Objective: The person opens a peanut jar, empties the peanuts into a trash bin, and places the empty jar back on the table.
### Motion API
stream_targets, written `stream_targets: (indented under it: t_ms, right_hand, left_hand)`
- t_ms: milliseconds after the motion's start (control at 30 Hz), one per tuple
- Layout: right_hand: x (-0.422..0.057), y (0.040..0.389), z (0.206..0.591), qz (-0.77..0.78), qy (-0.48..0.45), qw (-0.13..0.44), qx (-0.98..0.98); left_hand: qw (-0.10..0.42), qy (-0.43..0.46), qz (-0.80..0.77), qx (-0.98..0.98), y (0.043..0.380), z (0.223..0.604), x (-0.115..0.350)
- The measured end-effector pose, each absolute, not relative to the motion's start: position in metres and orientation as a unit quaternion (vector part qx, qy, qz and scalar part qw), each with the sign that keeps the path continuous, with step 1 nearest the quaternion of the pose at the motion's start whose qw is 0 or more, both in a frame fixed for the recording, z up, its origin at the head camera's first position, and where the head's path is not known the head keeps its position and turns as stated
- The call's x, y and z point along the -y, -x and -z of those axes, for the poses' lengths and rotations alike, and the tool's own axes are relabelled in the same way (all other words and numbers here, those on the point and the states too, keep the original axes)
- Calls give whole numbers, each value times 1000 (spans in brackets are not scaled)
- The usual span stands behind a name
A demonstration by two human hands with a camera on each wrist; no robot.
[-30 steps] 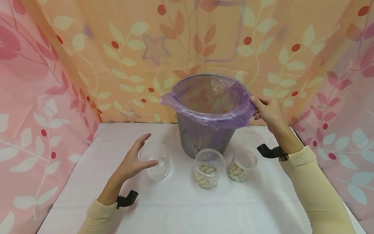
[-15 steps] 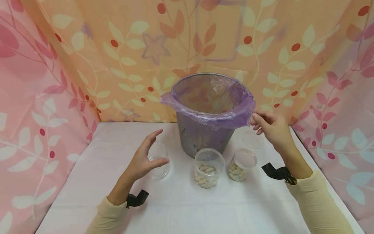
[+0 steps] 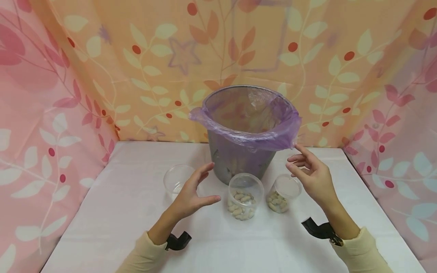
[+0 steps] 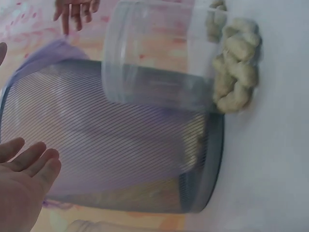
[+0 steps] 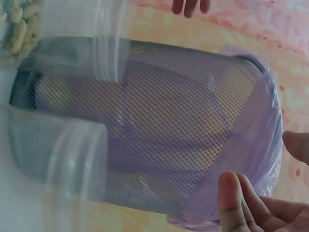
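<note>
My left hand [image 3: 192, 197] is spread in the air, thumb apart from fingers, between a clear plastic container [image 3: 177, 182] and a larger clear tub with peanuts [image 3: 245, 191]. It holds nothing. My right hand [image 3: 314, 178] has loose fingers, its index fingertip at the edge of a purple bin bag [image 3: 246, 138]; whether it touches cannot be told. The bag lines a grey mesh wastebasket [image 3: 228, 163] and folds over its rim. A smaller clear tub of peanuts [image 3: 278, 203] stands near the right hand. In the left wrist view, peanuts [image 4: 236, 63] lie in the tub's bottom.
A white cloth [image 3: 211, 242] covers the table. Orange floral fabric [image 3: 153, 76] hangs behind it, and pink floral fabric [image 3: 34, 151] stands at the sides. The tubs stand close in front of the wastebasket.
My right hand has let go of the bag's edge and come down toward the smaller tub. My left hand has moved right, from the container on the left toward the larger peanut tub.
</note>
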State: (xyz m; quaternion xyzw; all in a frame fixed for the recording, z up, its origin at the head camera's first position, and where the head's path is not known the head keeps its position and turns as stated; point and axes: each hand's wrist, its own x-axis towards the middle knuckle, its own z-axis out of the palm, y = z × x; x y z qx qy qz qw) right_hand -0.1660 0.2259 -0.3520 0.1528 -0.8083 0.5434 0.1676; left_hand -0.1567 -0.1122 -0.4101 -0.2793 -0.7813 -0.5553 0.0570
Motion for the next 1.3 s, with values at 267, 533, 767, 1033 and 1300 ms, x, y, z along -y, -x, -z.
stream_targets:
  t_ms: [267,533,767,1033,1300]
  right_hand:
    - [-215,155,375,-518,-176,153,823]
    - [-204,148,400,-489,-222,81,840]
    - [-190,135,414,-442,-205,35,873]
    - [-177,134,443,-464,-174,16,869]
    - [-176,150,469,-512,-172,-23,841]
  left_hand:
    - [-10,264,582,769,165,440,93]
    - [-61,263,595,757,172,461,77]
    - [-91,258,593,757,175,472,71]
    - [-112,266,586,757,176,475,65]
    - [-141,263,595,746,182,482,63]
